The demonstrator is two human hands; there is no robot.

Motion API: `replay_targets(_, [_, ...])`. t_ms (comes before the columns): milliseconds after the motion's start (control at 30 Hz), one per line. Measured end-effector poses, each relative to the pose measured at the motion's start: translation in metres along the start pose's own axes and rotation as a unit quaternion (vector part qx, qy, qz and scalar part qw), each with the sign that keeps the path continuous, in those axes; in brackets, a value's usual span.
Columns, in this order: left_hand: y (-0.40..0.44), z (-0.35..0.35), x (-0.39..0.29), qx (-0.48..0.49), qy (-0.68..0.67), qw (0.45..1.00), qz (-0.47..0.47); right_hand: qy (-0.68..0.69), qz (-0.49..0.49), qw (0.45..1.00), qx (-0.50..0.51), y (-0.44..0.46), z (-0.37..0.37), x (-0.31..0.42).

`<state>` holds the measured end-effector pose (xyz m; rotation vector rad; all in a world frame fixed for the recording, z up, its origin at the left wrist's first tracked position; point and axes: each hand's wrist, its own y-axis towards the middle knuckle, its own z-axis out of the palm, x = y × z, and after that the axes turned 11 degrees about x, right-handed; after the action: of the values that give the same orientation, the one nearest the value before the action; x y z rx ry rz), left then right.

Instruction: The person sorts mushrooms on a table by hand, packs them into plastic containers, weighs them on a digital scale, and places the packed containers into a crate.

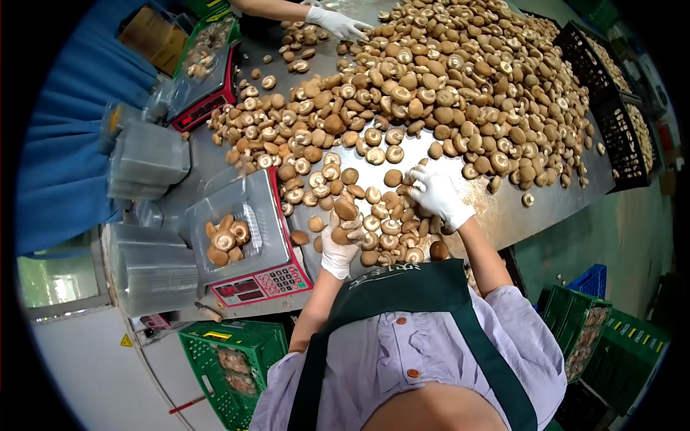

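My left hand (339, 253), in a white glove, is closed around shiitake mushrooms (346, 209) at the near side of the table. Reaching in from the right, my white-gloved right hand (440, 198) has its fingers apart over loose mushrooms; its fingertips are partly hidden. Between and around both hands lie brown-capped shiitake mushrooms (390, 227), several with pale stems up. Left of my left hand is a red-framed scale (277, 279). On it a clear plastic tray (262, 233) holds several mushrooms (228, 239).
A large mushroom heap (467, 79) covers the far table. Another person's gloved hand (338, 23) touches its edge. Stacked clear trays (154, 266) and a second scale (208, 104) stand left. Black crates (607, 108) are right; green crates (237, 359) sit below the table.
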<state>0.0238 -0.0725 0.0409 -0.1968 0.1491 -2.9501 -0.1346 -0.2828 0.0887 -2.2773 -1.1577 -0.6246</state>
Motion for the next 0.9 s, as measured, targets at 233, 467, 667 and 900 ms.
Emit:
replay_targets(233, [0.003, 0.004, 0.014, -0.066, 0.021, 0.998, 0.008, -0.059, -0.077, 0.990, -0.105, 0.069, 0.019, 0.013])
replay_targets(467, [-0.003, 0.014, 0.019, -0.161, 0.136, 0.977, -0.025, -0.097, -0.062, 0.992, -0.053, 0.113, 0.042, 0.026])
replay_targets(667, [-0.003, 0.008, 0.009, -0.096, 0.164, 0.980, -0.052, 0.606, 0.010, 0.795, 0.014, 0.083, -0.008, -0.012])
replay_targets(900, [0.013, 0.005, 0.021, -0.049, 0.249, 0.964, -0.073, 0.120, 0.116, 0.982, -0.090, 0.075, -0.024, -0.011])
